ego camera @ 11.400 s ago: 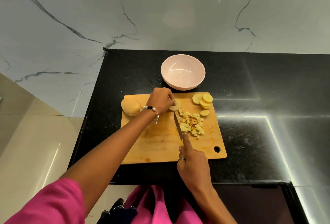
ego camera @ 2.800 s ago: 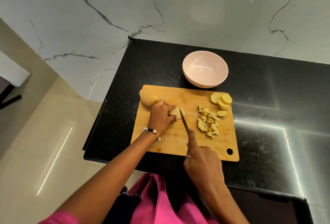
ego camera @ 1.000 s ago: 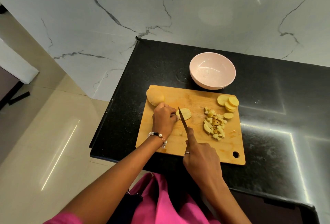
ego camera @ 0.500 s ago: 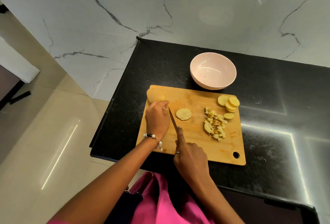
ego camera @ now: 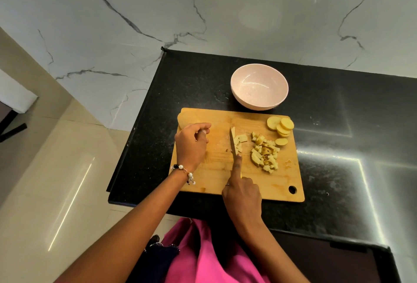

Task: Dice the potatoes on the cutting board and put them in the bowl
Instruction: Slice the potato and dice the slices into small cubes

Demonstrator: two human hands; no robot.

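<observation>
A wooden cutting board (ego camera: 225,176) lies on a black counter (ego camera: 338,124), its near edge close to the counter's front edge and its hanging hole at the near right corner. The right hand (ego camera: 242,194) grasps a knife (ego camera: 232,141), the index finger stretched along the spine of the blade and the remaining fingers wrapped around a handle that is hidden under the hand; the blade points toward the far edge of the board, near its middle. Just to the right of the blade, touching or almost touching it, sit a few freshly cut potato pieces (ego camera: 239,141). Farther right lies a larger pile of diced potato (ego camera: 265,154), some pieces with darker brownish spots. At the far right corner of the board, several round potato slices (ego camera: 282,125) overlap one another, with 1 more slice lying apart just beside the diced pile. The left hand (ego camera: 191,145) hovers over the left side of the board with its fingers loosely curled and nothing visibly held; a beaded bracelet (ego camera: 184,171) circles the wrist. Behind that hand, at the far left corner of the board, rests an uncut chunk of potato (ego camera: 186,120), partly hidden by the fingers. A pale pink bowl (ego camera: 259,86) stands on the counter just beyond the board's far edge, with no potato in it. Pink clothing (ego camera: 203,258) shows at the bottom of the view.
</observation>
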